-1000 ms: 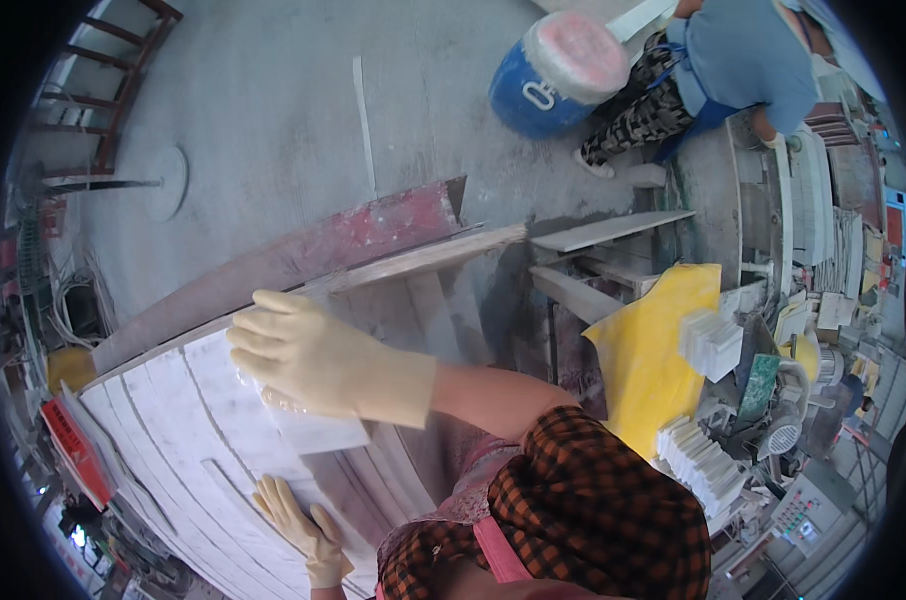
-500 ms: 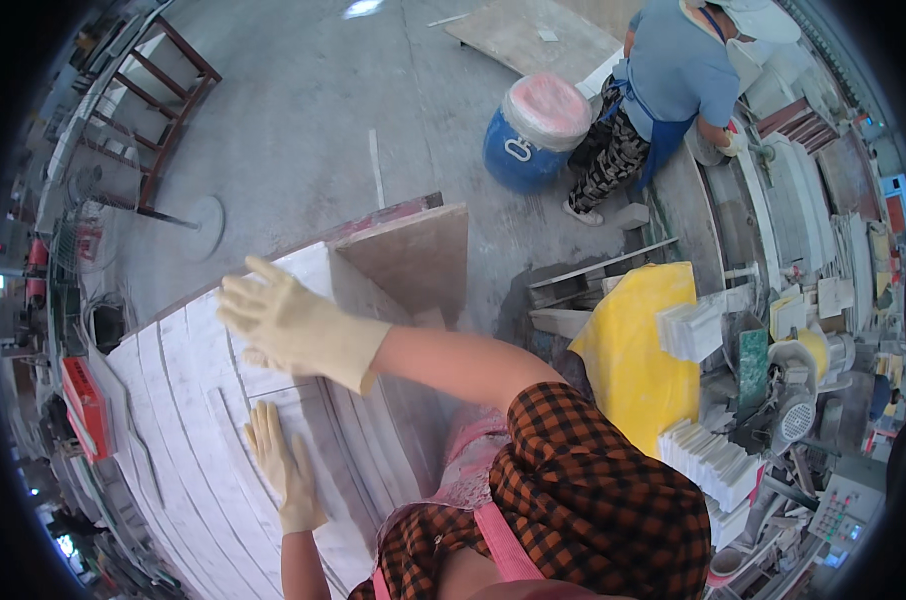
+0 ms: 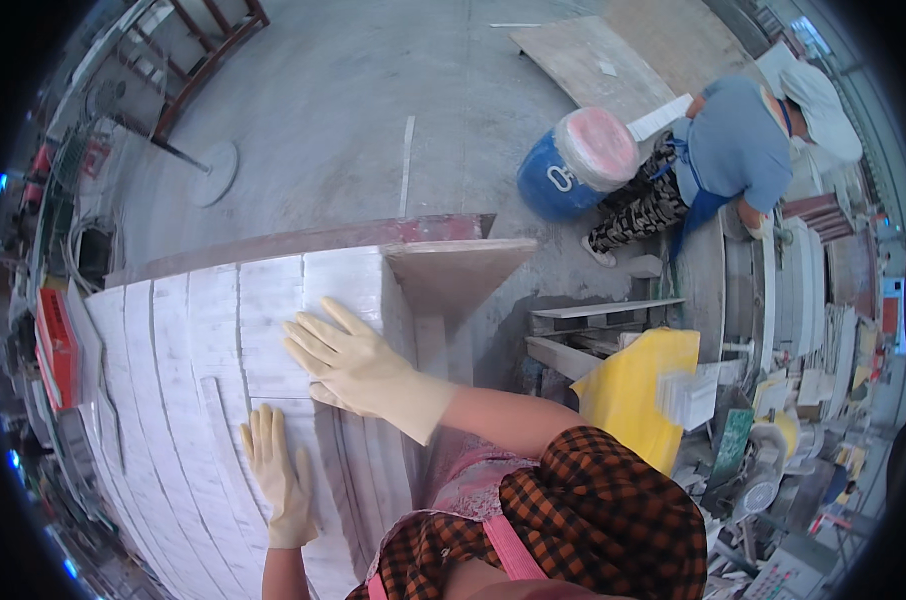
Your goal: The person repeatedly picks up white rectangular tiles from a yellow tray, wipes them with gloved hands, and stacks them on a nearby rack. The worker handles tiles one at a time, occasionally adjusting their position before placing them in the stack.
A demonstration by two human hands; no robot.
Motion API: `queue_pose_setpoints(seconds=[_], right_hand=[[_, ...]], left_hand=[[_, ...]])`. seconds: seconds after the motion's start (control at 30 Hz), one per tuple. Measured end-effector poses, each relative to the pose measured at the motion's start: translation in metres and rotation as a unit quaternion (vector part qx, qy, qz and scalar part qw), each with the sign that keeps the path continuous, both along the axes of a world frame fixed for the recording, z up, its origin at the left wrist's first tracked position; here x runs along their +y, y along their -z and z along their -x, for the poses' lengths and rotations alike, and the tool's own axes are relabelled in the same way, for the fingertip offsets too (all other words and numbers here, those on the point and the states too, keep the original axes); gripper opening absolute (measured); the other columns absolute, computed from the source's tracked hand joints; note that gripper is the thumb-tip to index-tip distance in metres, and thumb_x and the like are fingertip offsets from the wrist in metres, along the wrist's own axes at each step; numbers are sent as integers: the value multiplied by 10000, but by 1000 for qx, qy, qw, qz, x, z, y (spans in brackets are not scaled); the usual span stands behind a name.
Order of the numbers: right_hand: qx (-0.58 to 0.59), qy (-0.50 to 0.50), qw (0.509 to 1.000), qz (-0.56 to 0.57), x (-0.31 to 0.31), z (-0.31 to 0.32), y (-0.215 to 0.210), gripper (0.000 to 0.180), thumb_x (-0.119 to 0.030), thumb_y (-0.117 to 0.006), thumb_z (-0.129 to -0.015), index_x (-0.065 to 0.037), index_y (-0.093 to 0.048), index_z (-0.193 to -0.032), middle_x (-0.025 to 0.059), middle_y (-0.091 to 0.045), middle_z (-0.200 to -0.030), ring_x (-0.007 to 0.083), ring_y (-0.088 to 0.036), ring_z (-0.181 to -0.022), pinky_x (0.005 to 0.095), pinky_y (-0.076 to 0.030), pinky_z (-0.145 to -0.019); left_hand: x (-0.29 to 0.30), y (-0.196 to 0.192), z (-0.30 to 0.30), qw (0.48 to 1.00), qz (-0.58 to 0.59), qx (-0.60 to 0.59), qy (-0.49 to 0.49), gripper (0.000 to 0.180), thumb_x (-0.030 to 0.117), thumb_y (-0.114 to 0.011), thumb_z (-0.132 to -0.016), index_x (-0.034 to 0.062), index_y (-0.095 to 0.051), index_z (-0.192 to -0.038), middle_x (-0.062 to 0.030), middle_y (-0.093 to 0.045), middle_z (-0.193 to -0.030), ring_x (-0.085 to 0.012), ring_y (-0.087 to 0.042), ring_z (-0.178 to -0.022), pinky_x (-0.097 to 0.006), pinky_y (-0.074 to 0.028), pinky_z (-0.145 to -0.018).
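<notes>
The right hand [image 3: 358, 368], in a pale rubber glove, lies flat and open on the white stone strips [image 3: 223, 330], fingers spread and pointing toward the far edge of the worktop [image 3: 443, 275]; it grips nothing, only presses down. The left hand [image 3: 278, 475], gloved the same, is also flat and open with its fingers together, resting on the strips nearer the person, toward the worktop's near edge. A second ago the right hand was curled over the far end of the strips at the worktop's corner, and the left sat low and half out of view. Since then both have come to lie side by side on top, palms down. I judge from this that the lifting or shifting is over and the hands are now seating or levelling the strips in their row. Beyond the worktop another person [image 3: 733, 160] crouches on the floor beside a blue drum [image 3: 553, 185].
</notes>
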State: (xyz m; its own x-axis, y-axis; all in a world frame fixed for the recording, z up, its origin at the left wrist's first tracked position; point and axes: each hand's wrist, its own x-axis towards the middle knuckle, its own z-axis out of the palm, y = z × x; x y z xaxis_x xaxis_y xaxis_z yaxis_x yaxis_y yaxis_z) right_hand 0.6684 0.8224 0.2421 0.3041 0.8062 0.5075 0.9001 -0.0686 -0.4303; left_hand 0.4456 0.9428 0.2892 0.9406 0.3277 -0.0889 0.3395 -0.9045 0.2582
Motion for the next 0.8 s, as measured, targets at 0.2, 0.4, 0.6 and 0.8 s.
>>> queue_pose_setpoints(seconds=[0.2, 0.4, 0.6, 0.8], right_hand=[[24, 9, 1000, 7, 3, -1, -1, 564, -275, -677, -764, 32, -652, -1236, 163, -587, -1401, 287, -503, -1357, 568, -315, -1186], [-13, 64, 996, -61, 9, -2, -3, 543, -209, -669, -705, 31, -664, -1191, 126, -622, -1313, 281, -558, -1277, 552, -403, -1140], [45, 28, 999, -1, 9, -5, -5, 578, -227, -702, -713, 31, -656, -1228, 138, -605, -1327, 282, -518, -1308, 539, -410, -1137], [56, 31, 998, 3, 12, -6, -7, 581, -252, -698, -726, 23, -654, -1236, 139, -594, -1349, 281, -511, -1314, 534, -409, -1137]], left_hand=[[3, -2, -2, 1000, 11, 16, 5, 582, 177, -515, -952, -99, -413, -1454, -294, -413, -1518, -467, -320, -1455, -591, -145, -1225], [4, 0, -1, 999, 17, 27, 5, 563, 185, -498, -981, -123, -406, -1443, -315, -395, -1522, -495, -300, -1457, -614, -131, -1216], [8, 0, 0, 997, 38, 60, -8, 561, 194, -504, -996, -135, -397, -1437, -329, -384, -1520, -510, -290, -1454, -639, -129, -1205], [11, -4, -2, 996, 52, 69, -12, 560, 193, -508, -997, -138, -396, -1435, -332, -381, -1520, -518, -286, -1453, -649, -127, -1200]])
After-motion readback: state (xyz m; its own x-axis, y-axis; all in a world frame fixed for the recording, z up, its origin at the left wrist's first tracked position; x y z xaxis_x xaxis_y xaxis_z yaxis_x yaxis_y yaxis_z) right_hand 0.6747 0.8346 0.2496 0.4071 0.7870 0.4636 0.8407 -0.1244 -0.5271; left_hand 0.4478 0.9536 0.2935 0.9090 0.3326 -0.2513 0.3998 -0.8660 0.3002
